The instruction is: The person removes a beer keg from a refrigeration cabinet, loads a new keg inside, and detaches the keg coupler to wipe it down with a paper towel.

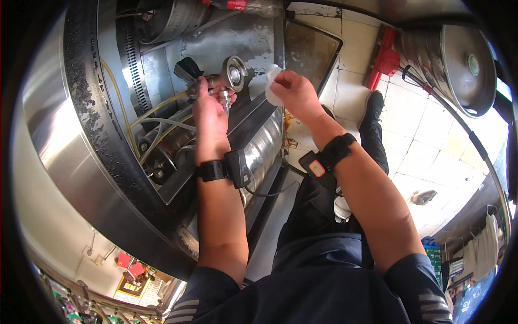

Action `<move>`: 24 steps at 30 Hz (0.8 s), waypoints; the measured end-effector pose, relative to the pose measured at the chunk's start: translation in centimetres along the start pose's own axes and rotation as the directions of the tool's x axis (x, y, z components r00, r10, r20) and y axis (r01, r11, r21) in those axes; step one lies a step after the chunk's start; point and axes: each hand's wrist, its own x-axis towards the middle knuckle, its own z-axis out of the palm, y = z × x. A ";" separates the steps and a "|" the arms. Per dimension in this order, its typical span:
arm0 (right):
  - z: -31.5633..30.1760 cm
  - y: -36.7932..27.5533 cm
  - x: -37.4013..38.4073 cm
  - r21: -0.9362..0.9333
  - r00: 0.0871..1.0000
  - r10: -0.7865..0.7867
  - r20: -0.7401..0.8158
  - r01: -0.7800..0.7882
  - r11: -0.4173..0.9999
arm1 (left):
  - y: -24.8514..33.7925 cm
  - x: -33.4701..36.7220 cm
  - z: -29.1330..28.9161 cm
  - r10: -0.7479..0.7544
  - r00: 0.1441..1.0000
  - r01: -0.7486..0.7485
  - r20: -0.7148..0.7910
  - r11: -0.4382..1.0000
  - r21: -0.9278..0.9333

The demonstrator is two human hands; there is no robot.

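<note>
My left hand (209,114) is closed around a metal keg coupler (234,74), whose round ring end faces up and right. A black lever handle (188,69) sticks out beyond my fingers on the left. In my right hand (299,97), thumb and fingers pinch a thin white piece (273,93) that looks round and flat; its material I cannot make out. A short gap separates the white piece from the coupler. Both hands are over the open steel cabinet (216,46). Below the coupler, a steel keg (264,143) lies along the cabinet's side.
Clear and yellowish hoses (162,120) run inside the cabinet on the left. Another metal keg (170,21) is at the top left. On the tiled floor (431,137) at right are a large keg (467,70) and a red squeegee-like tool (384,56). A plastic bottle (253,6) lies at the top.
</note>
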 end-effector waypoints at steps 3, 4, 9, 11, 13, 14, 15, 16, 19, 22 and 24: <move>1.5 -2.8 0.5 0.090 0.994 -0.109 0.010 0.108 0.990 | -1.0 2.1 -1.4 -0.164 0.986 0.158 -0.006 0.958 -0.238; 2.1 -3.6 0.5 0.053 0.982 -0.187 -0.009 0.187 0.981 | -1.3 2.3 -1.7 -0.165 0.986 0.159 -0.006 0.958 -0.237; 4.3 -5.0 0.5 -0.221 0.855 -0.505 -0.118 0.473 0.853 | -1.6 2.3 -1.2 -0.172 0.985 0.164 -0.009 0.955 -0.248; 4.8 -4.7 0.4 -0.242 0.860 -0.493 -0.135 0.453 0.858 | -1.3 2.1 -1.0 -0.168 0.986 0.161 -0.010 0.959 -0.233; 4.9 -4.4 0.6 -0.290 0.871 -0.470 -0.142 0.417 0.861 | -1.3 2.0 -1.0 -0.168 0.986 0.162 -0.011 0.963 -0.217; 4.9 -4.2 0.7 -0.290 0.871 -0.469 -0.142 0.417 0.862 | -1.3 1.9 -0.9 -0.160 0.987 0.154 -0.006 0.959 -0.238; 4.8 -4.1 0.8 -0.271 0.871 -0.473 -0.134 0.427 0.863 | -1.4 1.9 -1.0 -0.152 0.988 0.147 -0.001 0.955 -0.258; 4.7 -4.0 0.8 -0.253 0.870 -0.476 -0.127 0.436 0.864 | -1.4 1.9 -1.1 -0.153 0.988 0.148 0.000 0.955 -0.258; 4.4 -3.4 0.8 -0.290 0.890 -0.449 -0.076 0.412 0.864 | -1.5 2.3 -1.4 -0.174 0.984 0.176 0.027 0.960 -0.218; 2.8 -2.1 -0.3 -0.320 0.958 -0.279 0.072 0.287 0.903 | -1.7 2.5 -1.9 -0.168 0.986 0.169 0.024 0.960 -0.223; 1.3 -1.7 -1.1 -0.171 0.986 -0.114 0.124 0.134 0.976 | -1.3 2.4 -2.0 -0.169 0.986 0.163 -0.011 0.963 -0.212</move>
